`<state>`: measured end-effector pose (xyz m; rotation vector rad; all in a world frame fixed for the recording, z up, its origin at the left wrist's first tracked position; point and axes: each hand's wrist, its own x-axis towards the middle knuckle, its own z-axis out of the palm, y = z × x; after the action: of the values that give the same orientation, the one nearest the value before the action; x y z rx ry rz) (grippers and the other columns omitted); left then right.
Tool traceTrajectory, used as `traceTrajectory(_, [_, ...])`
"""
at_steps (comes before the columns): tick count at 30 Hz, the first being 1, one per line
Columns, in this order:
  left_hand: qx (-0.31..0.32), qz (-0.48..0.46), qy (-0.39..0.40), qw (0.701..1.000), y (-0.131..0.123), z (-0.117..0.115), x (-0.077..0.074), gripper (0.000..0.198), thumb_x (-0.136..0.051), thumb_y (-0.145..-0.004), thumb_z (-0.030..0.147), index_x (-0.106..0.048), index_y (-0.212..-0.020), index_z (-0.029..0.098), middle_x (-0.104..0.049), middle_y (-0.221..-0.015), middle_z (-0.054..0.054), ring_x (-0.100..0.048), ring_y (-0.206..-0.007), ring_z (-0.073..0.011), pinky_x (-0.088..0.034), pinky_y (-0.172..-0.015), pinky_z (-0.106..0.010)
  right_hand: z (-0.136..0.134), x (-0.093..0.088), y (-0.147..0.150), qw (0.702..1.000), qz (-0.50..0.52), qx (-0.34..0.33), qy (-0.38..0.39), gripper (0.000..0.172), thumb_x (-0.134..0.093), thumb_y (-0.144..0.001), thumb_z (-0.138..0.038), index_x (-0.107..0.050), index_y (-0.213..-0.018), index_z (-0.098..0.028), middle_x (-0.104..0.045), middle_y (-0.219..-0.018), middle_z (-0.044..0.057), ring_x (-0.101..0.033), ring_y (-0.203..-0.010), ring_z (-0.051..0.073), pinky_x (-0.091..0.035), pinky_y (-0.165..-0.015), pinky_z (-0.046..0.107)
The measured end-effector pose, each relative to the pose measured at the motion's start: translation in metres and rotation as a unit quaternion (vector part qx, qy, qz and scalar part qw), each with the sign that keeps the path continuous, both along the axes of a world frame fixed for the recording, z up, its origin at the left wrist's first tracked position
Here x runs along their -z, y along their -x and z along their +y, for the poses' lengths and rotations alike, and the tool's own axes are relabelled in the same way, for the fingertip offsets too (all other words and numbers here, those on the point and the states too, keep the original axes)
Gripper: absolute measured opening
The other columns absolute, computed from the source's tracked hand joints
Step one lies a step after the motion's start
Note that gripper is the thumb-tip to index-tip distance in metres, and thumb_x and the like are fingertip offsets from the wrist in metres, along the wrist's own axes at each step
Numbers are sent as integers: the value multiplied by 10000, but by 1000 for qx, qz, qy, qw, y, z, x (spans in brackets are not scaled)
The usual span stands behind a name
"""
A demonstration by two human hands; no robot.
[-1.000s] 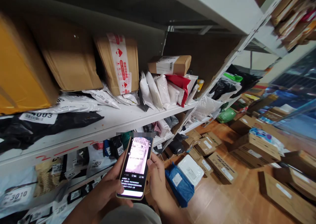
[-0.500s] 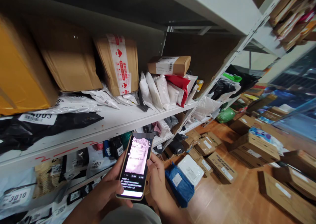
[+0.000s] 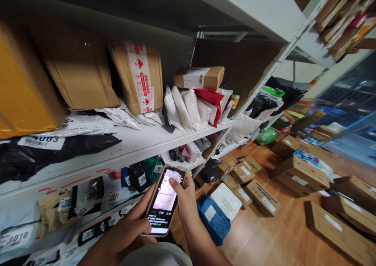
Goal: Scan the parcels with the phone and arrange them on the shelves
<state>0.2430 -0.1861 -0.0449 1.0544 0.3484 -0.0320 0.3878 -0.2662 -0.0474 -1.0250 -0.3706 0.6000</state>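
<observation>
A smartphone (image 3: 165,203) with a lit screen showing a parcel label sits low in the middle of the view. My left hand (image 3: 129,229) is wrapped round its left edge and back. My right hand (image 3: 183,197) steadies the right edge, its thumb lying across the top of the screen. Just behind the phone is the white shelf (image 3: 138,142), laden with parcels.
On the shelf stand brown cardboard boxes (image 3: 138,76), white mailer bags (image 3: 185,107) and a black bag with a numbered label (image 3: 41,142). Lower shelves hold more numbered bags (image 3: 113,195). A blue parcel (image 3: 213,219) and several cardboard boxes (image 3: 261,197) lie on the wooden floor at right.
The phone has tilted and shifted slightly right and down. My right thumb has moved from the phone's edge onto the top of its screen.
</observation>
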Motion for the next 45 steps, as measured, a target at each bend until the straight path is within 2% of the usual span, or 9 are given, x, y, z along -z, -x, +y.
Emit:
traceTrajectory(5, [-7,22,-27,999,-1,-3,16,1028,-525,-707,36,36,-1483,410,-418,-1492,11,-631,-979,-216,-546,-763,-290,8,5,1,999,1,36,13,385,-844,-578,-344,-566,-814,-219,-608,-678,-44,-527,-604,130,-454,-583,250])
traceTrajectory(12, [-10,23,-19,999,-1,-3,13,990,-496,-720,53,12,-1483,425,-324,-1543,28,-604,-1050,-244,-551,-765,-314,7,7,4,997,68,33,-26,165,-644,-708,-355,-590,-796,-227,-572,-663,-62,-516,-623,128,-425,-585,236])
traceTrajectory(16, [-11,31,-23,999,1,-1,13,1014,-485,-696,35,35,-1476,422,-244,-1577,46,-571,-1133,-268,-549,-765,-295,6,6,5,996,88,25,-24,137,-626,-714,-320,-589,-812,-231,-585,-660,-69,-516,-603,126,-405,-582,232])
traceTrajectory(23, [-13,52,-48,997,-1,-6,0,1015,-476,-688,68,68,-1490,370,-215,-1587,44,-496,-1237,-314,-544,-782,-313,9,10,5,997,70,33,-10,284,-742,-675,-381,-574,-851,-234,-647,-750,-53,-577,-684,152,-450,-694,273])
traceTrajectory(29, [-32,82,-94,992,-5,-13,-3,1060,-506,-599,100,-30,-1520,323,-262,-1571,55,-388,-1328,-339,-525,-793,-318,11,17,5,998,47,46,14,415,-840,-598,-425,-545,-814,-226,-603,-669,-71,-521,-619,132,-404,-620,258])
traceTrajectory(34, [-33,70,-87,993,-5,-14,3,1052,-501,-598,125,-34,-1517,338,-269,-1565,63,-451,-1271,-341,-530,-774,-331,11,19,5,997,44,55,17,404,-826,-602,-437,-560,-820,-226,-613,-695,-65,-535,-659,143,-415,-654,263])
traceTrajectory(39, [-47,65,-33,996,-3,-11,2,1040,-498,-625,116,-19,-1515,364,-339,-1539,10,-612,-1063,-309,-543,-689,-317,6,20,5,998,46,32,-7,331,-552,-791,-555,-582,-838,-229,-621,-748,-37,-572,-730,183,-449,-708,301])
traceTrajectory(42, [-44,46,21,998,-1,-7,1,1044,-505,-634,112,-5,-1514,371,-412,-1498,-29,-647,-1002,-303,-544,-654,-296,3,18,6,1000,25,6,-5,285,-532,-807,-495,-608,-876,-229,-657,-801,-33,-577,-776,184,-445,-751,297])
traceTrajectory(45, [-64,29,29,997,-1,-4,-1,1058,-526,-629,118,-6,-1513,376,-387,-1515,-29,-621,-1077,-327,-549,-626,-265,-1,14,9,999,11,-30,2,238,-543,-777,-422,-616,-902,-232,-696,-844,-32,-595,-800,182,-449,-754,286])
